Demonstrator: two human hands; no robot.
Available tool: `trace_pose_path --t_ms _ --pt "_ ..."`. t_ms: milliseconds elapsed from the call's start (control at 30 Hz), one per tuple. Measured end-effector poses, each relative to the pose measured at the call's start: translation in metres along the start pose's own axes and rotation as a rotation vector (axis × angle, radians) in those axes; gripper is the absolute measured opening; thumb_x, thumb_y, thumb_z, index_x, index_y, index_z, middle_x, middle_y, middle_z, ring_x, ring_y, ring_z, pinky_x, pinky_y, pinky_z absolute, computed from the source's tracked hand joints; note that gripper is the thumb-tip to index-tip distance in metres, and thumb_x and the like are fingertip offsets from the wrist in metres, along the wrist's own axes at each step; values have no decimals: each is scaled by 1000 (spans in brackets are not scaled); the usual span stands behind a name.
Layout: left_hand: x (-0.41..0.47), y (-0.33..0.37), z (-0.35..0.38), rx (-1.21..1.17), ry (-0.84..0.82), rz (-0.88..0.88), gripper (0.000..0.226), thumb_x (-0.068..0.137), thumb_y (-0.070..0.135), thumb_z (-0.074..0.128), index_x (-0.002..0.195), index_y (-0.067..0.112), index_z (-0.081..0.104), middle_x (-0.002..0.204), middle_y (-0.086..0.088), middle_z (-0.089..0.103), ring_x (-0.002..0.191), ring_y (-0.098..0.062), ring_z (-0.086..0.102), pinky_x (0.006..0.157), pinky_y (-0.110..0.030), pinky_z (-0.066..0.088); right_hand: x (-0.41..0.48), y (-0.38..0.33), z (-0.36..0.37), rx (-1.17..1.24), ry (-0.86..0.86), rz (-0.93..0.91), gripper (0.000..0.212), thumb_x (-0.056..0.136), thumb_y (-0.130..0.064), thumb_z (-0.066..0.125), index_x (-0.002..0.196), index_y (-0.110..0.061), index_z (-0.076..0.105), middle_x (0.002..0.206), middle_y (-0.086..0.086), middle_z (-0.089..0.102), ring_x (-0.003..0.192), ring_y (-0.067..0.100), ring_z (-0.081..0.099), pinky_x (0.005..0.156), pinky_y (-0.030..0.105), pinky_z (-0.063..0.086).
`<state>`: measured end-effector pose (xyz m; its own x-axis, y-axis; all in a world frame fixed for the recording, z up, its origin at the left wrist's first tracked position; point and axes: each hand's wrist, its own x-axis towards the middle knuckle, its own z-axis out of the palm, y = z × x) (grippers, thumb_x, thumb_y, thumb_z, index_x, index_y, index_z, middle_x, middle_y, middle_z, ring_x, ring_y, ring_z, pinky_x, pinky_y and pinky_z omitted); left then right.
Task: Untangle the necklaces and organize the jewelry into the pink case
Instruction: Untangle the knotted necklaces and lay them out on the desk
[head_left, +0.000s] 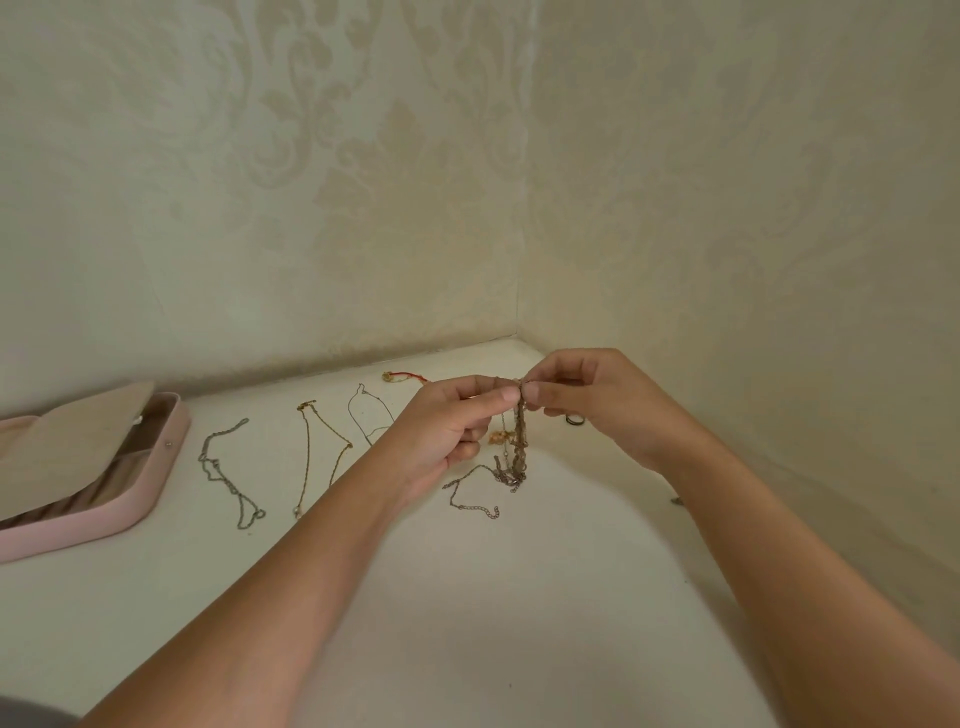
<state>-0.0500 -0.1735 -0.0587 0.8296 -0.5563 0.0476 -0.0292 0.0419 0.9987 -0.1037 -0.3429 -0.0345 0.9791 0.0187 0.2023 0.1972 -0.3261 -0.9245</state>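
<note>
Both hands hold up a tangled bunch of chains (519, 441) above the white table. My left hand (452, 426) pinches its top from the left, and my right hand (587, 400) pinches it from the right. The bunch hangs down, its lower end touching the table beside a loose silver chain (470, 501). Laid out to the left are a silver necklace (228, 473), a gold necklace (319, 447) and a thin wire-like necklace (369, 413). The pink case (156, 467) lies open at the far left, its beige lid flap raised.
A red-corded bracelet (402, 376) lies near the back wall. A dark ring (574, 419) sits under my right hand, and a small gold piece (496, 436) lies beside the hanging bunch. Patterned walls meet in a corner behind the table (493, 623). A small dark item (675, 501) lies by my right forearm.
</note>
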Motion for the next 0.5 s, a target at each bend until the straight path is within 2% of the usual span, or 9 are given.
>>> trace_pose_path --t_ms 100,167,233,300,367,433,500 --pt "0 -1 -2 31 7 24 25 69 31 74 87 16 74 58 6 31 51 -8 21 42 -16 21 0 0 2 73 -19 43 6 89 -11 64 84 -9 66 71 -1 63 59 0 56 55 7 40" --pt "0 0 -3 38 18 46 30 64 32 75 88 13 75 60 4 30 52 -10 18 42 -16 21 1 1 3 142 -29 56 7 89 -12 63 85 -7 66 73 0 63 64 3 58 62 11 44" --pt "1 -1 -4 45 44 55 28 66 30 76 87 14 75 62 2 28 52 -11 18 43 -16 21 3 4 5 203 -35 59 8 89 -12 63 84 -7 66 75 0 63 69 7 59 71 18 49" --pt "2 -2 -6 56 68 60 16 71 27 76 83 16 75 63 0 27 52 -11 19 44 -17 21 4 6 8 260 -24 76 9 90 -14 62 85 -7 64 76 -1 63 71 7 60 73 20 49" --pt "2 -3 -5 87 98 71 8 77 23 75 80 16 75 56 5 30 51 -11 21 47 -19 22 5 7 11 304 -8 92 10 89 -16 62 86 -6 63 79 1 64 74 8 60 73 21 49" --pt "3 -4 -4 109 122 77 14 77 27 76 83 14 75 50 11 35 51 -11 21 48 -20 22 5 7 13 327 2 105 10 85 -16 67 83 -8 63 79 1 63 75 9 60 73 20 50" --pt "2 -3 -4 105 137 81 25 68 35 79 83 15 76 53 9 35 53 -12 20 48 -20 21 4 6 15 330 28 102 14 74 -16 74 75 -11 61 76 2 61 73 10 59 74 20 50"
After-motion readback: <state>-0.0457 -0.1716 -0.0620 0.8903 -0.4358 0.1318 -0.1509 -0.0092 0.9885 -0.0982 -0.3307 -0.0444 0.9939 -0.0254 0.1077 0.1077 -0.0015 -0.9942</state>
